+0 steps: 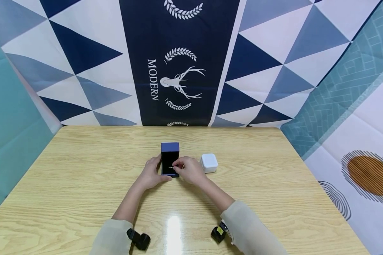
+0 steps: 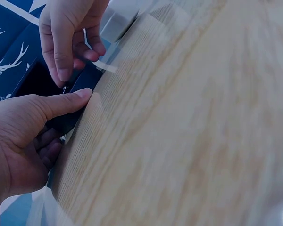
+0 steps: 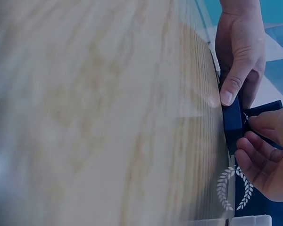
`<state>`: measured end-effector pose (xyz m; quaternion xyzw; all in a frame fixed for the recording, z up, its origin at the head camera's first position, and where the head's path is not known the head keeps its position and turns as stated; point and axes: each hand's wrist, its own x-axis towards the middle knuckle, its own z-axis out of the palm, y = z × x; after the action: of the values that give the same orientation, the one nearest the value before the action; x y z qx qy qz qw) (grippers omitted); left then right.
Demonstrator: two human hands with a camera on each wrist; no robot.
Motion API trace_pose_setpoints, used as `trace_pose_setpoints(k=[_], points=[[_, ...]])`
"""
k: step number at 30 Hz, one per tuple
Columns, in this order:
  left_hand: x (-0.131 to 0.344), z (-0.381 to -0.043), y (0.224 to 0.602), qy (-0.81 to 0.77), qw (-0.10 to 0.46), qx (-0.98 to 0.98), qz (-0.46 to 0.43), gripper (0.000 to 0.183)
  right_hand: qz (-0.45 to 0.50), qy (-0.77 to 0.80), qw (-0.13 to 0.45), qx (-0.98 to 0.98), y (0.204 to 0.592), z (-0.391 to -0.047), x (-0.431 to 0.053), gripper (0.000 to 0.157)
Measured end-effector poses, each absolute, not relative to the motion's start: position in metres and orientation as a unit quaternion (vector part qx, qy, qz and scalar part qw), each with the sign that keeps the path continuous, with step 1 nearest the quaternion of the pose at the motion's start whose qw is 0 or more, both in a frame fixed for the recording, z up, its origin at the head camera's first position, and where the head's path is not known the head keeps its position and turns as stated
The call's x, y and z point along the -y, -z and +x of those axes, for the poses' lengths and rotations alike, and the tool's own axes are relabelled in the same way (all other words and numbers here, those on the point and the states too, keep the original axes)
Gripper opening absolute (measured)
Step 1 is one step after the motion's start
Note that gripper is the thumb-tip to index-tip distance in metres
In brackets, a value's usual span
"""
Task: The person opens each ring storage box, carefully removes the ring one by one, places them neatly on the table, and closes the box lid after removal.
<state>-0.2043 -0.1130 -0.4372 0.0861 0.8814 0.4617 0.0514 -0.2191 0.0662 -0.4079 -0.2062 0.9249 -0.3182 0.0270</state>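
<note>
A dark blue jewelry box [image 1: 170, 147] stands on the table with its lid raised and its black inside facing me. My left hand [image 1: 151, 174] grips the box from the left, thumb along its front edge and fingers by its side. Over the box's base, my right hand [image 1: 189, 170] pinches a small shiny silver ring [image 1: 171, 167] between thumb and index finger. In the left wrist view the ring [image 2: 65, 88] glints just under the fingertips. The right wrist view shows the box [image 3: 232, 117] with the left thumb pressed on its front.
A white rounded cube-shaped case [image 1: 209, 163] stands just right of my right hand. The wooden table [image 1: 83, 170] ends at the back against a patterned cloth [image 1: 178, 88]. Each wrist wears a small black camera [image 1: 142, 241].
</note>
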Motion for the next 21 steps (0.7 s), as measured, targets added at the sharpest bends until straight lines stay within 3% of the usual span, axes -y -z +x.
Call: trace_pose_setpoints(k=[21], points=[[0.1132, -0.2036, 0.4365, -0.468, 0.046, -0.878, 0.092, 0.095, -0.221, 0.250, 0.011, -0.943, 0.4089, -0.2228, -0.0611, 0.011]])
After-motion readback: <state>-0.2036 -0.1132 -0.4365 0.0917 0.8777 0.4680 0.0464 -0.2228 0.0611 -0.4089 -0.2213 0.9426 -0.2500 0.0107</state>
